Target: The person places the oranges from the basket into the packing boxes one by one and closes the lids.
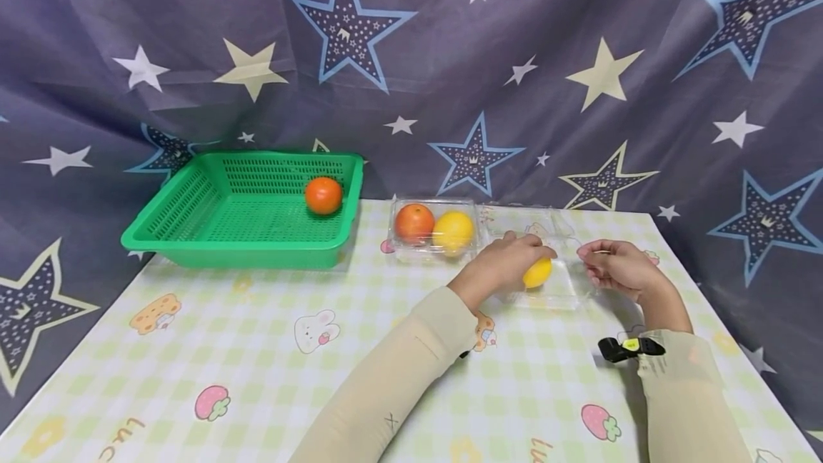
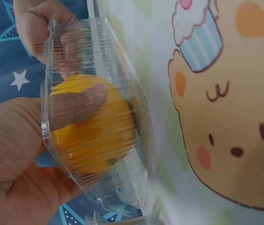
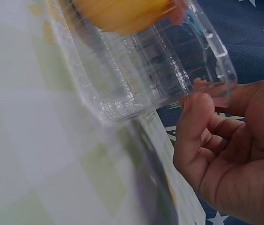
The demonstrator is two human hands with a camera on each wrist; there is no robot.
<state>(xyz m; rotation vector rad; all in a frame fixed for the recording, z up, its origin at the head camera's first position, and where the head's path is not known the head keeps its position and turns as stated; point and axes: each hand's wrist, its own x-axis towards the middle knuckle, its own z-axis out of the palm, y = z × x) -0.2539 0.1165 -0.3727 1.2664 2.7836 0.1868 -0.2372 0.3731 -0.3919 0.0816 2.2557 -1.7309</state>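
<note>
A clear plastic clamshell box point(image 1: 566, 284) sits on the table with its lid point(image 1: 514, 218) folded back behind it. My left hand point(image 1: 504, 266) reaches down into the box and grips a round yellow fruit point(image 1: 537, 273); through the clear wall, the left wrist view shows the thumb lying against the fruit point(image 2: 99, 126). At the box's right edge, my right hand point(image 1: 620, 270) pinches the rim between thumb and finger, with the other fingers curled, as the right wrist view shows point(image 3: 230, 140). The exact kind of fruit is unclear.
Left of the open box stands another clear box point(image 1: 401, 254), with an orange-red fruit point(image 1: 414, 223) and a yellow fruit point(image 1: 453, 231) inside. A green basket point(image 1: 241, 256) at the back left holds one orange-red fruit point(image 1: 323, 196). A starry curtain point(image 1: 411, 77) hangs behind the table.
</note>
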